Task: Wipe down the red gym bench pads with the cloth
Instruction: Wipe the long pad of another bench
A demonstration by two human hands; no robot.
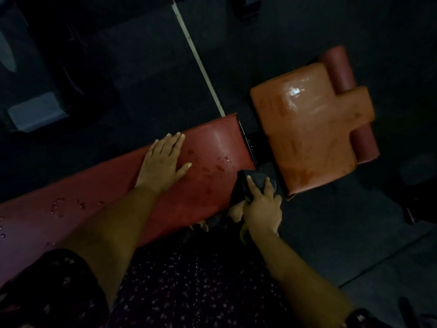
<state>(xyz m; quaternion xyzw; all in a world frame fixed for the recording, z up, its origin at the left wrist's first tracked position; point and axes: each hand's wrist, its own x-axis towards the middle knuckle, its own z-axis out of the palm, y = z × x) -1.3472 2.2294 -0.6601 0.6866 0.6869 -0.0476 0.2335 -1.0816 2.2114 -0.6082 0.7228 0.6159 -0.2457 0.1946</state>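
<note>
**A:** It's a dark room on my feed, with black rubber floor (319,245) and a pale seam strip (201,65) running from 12 o'clock down to the bench.

**B:** Where's the cloth?

**A:** The cloth (257,182) is dark and bunched at the near corner of the long red pad (212,143), just right of centre by the gap before the seat pad (302,129) at 2 o'clock. My right hand (262,209) grips it, fingers curled over the top.

**B:** And the other hand?

**A:** My left hand (163,162) lies flat on the long pad, fingers spread and holding nothing. I'd say it's there to brace me while I lean in.

**B:** Why start at that corner?

**A:** Droplets (220,166) stand between my hands, with more toward 9 o'clock. I judge the cloth is set to sweep across them. The seat pad looks smeared and glossy.
</note>
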